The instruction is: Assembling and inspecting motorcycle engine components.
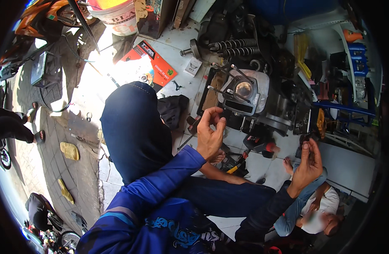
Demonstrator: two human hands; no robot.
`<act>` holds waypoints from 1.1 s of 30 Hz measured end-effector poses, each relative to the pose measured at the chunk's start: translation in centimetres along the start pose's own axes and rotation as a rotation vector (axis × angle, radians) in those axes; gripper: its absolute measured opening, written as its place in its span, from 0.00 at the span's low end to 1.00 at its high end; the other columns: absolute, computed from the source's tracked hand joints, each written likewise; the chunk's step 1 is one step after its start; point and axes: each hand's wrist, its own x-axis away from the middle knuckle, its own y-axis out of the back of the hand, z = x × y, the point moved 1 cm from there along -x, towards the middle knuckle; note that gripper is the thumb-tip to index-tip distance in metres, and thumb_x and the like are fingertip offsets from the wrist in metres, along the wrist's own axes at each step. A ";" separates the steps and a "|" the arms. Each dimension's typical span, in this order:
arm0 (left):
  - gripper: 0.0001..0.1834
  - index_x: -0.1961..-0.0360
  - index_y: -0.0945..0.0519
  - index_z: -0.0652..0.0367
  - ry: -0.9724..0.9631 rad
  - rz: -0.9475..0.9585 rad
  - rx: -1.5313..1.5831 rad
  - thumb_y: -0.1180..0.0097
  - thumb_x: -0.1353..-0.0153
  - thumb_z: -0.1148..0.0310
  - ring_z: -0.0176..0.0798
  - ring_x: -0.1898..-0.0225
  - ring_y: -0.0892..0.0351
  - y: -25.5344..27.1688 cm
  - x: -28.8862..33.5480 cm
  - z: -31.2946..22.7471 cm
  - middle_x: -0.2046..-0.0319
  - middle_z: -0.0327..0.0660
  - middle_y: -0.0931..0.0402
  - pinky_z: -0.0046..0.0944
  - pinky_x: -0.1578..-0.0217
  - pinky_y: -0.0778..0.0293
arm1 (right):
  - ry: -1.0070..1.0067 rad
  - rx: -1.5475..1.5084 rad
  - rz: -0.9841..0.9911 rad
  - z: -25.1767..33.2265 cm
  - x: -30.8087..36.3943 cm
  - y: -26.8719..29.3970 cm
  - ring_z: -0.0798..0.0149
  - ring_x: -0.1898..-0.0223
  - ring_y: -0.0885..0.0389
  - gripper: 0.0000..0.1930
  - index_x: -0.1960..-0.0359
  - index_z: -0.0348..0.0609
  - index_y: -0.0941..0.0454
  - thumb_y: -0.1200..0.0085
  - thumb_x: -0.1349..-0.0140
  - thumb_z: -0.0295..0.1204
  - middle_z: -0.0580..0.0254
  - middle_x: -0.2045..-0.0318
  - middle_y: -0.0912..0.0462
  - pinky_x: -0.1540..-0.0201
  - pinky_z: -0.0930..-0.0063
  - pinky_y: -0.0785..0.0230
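Blue-sleeved, the left hand (210, 134) is held apart from the right hand (308, 165); whether anything is gripped cannot be told. Beyond, by a bottle (258, 144), the engine (261, 84) is set on tiles (183, 86), grey, studded, centrally browned. Farther, something yellow (105, 3) is held in a bucket (120, 25).

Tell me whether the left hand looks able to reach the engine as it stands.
Probably yes: the left hand is close to the engine, and nothing visible blocks the way, though metal studs stick out of it.

Left hand (209, 136) near engine (260, 95); coil springs (239, 43) beyond; right hand (308, 164) apart.
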 end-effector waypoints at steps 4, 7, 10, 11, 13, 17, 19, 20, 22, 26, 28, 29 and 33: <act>0.20 0.50 0.26 0.60 -0.327 0.112 -0.268 0.45 0.46 0.81 0.37 0.77 0.37 0.0 0.4 -2.5 0.75 0.40 0.39 0.36 0.73 0.36 | 0.082 0.017 -0.009 -1.1 -0.1 0.2 0.77 0.67 0.23 0.13 0.52 0.37 0.19 0.38 0.38 0.26 0.62 0.62 0.17 0.78 0.88 0.33; 0.22 0.48 0.26 0.59 -0.398 0.227 -0.386 0.44 0.46 0.81 0.37 0.76 0.36 -0.3 0.7 -2.4 0.74 0.41 0.38 0.36 0.74 0.36 | -0.069 0.001 -0.030 -0.1 0.2 1.1 0.75 0.64 0.22 0.13 0.52 0.35 0.19 0.38 0.38 0.25 0.61 0.61 0.17 0.72 0.85 0.28; 0.25 0.45 0.29 0.62 -0.291 0.192 -0.277 0.45 0.47 0.83 0.34 0.75 0.34 -0.4 1.4 -2.2 0.72 0.40 0.36 0.34 0.72 0.34 | -0.052 0.056 -0.094 0.0 -0.3 3.4 0.73 0.62 0.22 0.13 0.52 0.34 0.19 0.39 0.39 0.23 0.61 0.61 0.17 0.62 0.82 0.26; 0.26 0.45 0.30 0.64 -0.253 0.189 -0.208 0.44 0.47 0.84 0.31 0.73 0.34 -0.1 1.5 -2.5 0.71 0.38 0.35 0.30 0.71 0.33 | -0.006 0.047 -0.148 -0.8 -0.6 4.2 0.72 0.61 0.22 0.12 0.53 0.33 0.19 0.39 0.39 0.21 0.62 0.61 0.18 0.56 0.80 0.28; 0.26 0.42 0.34 0.63 -0.301 0.267 -0.274 0.44 0.42 0.84 0.28 0.68 0.35 2.0 1.6 -2.6 0.66 0.36 0.35 0.26 0.62 0.35 | 0.020 0.101 -0.218 -0.1 -1.3 4.3 0.71 0.60 0.22 0.12 0.54 0.33 0.19 0.39 0.39 0.20 0.62 0.62 0.18 0.56 0.78 0.28; 0.09 0.66 0.32 0.62 -0.266 0.428 -0.286 0.42 0.39 0.80 0.31 0.71 0.34 3.1 4.2 -3.3 0.73 0.39 0.32 0.30 0.65 0.35 | -0.035 0.270 -0.404 -3.8 -0.5 10.2 0.72 0.60 0.20 0.12 0.54 0.33 0.18 0.43 0.39 0.17 0.64 0.62 0.16 0.54 0.79 0.29; 0.08 0.68 0.31 0.64 -0.227 0.582 -0.344 0.43 0.38 0.78 0.32 0.71 0.33 3.1 5.6 -4.6 0.73 0.40 0.30 0.31 0.66 0.35 | -0.181 0.321 -0.499 -5.5 0.5 13.4 0.73 0.62 0.20 0.12 0.56 0.35 0.17 0.43 0.43 0.17 0.65 0.65 0.16 0.56 0.80 0.29; 0.07 0.68 0.29 0.66 -0.239 0.664 -0.439 0.45 0.36 0.75 0.33 0.71 0.31 3.1 6.2 -5.2 0.71 0.42 0.29 0.32 0.68 0.34 | -0.251 0.334 -0.492 -7.5 1.2 15.0 0.73 0.63 0.19 0.12 0.57 0.35 0.17 0.43 0.44 0.18 0.64 0.66 0.15 0.57 0.80 0.28; 0.11 0.71 0.32 0.62 -0.248 0.742 -0.564 0.48 0.32 0.70 0.33 0.70 0.35 2.3 7.8 -6.2 0.72 0.39 0.31 0.33 0.62 0.36 | -0.330 0.379 -0.391 -10.8 1.7 18.4 0.69 0.67 0.18 0.10 0.61 0.36 0.15 0.40 0.46 0.23 0.59 0.67 0.14 0.60 0.79 0.27; 0.13 0.66 0.29 0.66 -0.291 0.804 -0.438 0.53 0.32 0.65 0.33 0.74 0.31 -1.4 9.3 -8.1 0.73 0.45 0.26 0.33 0.69 0.34 | -0.523 0.650 0.233 -19.6 -1.5 20.9 0.51 0.60 0.14 0.16 0.52 0.36 0.22 0.47 0.38 0.32 0.49 0.67 0.14 0.61 0.64 0.21; 0.14 0.66 0.28 0.67 -0.446 0.719 -0.384 0.51 0.32 0.64 0.38 0.74 0.29 -4.0 8.6 -10.2 0.77 0.44 0.29 0.36 0.68 0.30 | -0.777 0.685 0.121 -21.1 7.3 24.6 0.51 0.58 0.14 0.16 0.52 0.38 0.21 0.47 0.38 0.33 0.50 0.65 0.14 0.59 0.62 0.22; 0.14 0.68 0.27 0.67 -0.642 0.898 -0.353 0.54 0.31 0.65 0.37 0.75 0.30 -6.4 8.4 -11.9 0.77 0.42 0.29 0.36 0.69 0.32 | -0.883 0.690 0.072 -21.8 11.0 25.6 0.51 0.57 0.15 0.16 0.52 0.38 0.21 0.47 0.38 0.33 0.51 0.64 0.14 0.58 0.61 0.22; 0.12 0.68 0.26 0.63 -0.838 0.975 -0.566 0.49 0.34 0.64 0.36 0.73 0.31 -11.7 6.4 -16.1 0.75 0.40 0.29 0.37 0.66 0.33 | -1.009 0.633 -0.009 -27.3 10.9 20.7 0.51 0.54 0.16 0.16 0.53 0.42 0.19 0.47 0.38 0.35 0.53 0.59 0.15 0.54 0.57 0.24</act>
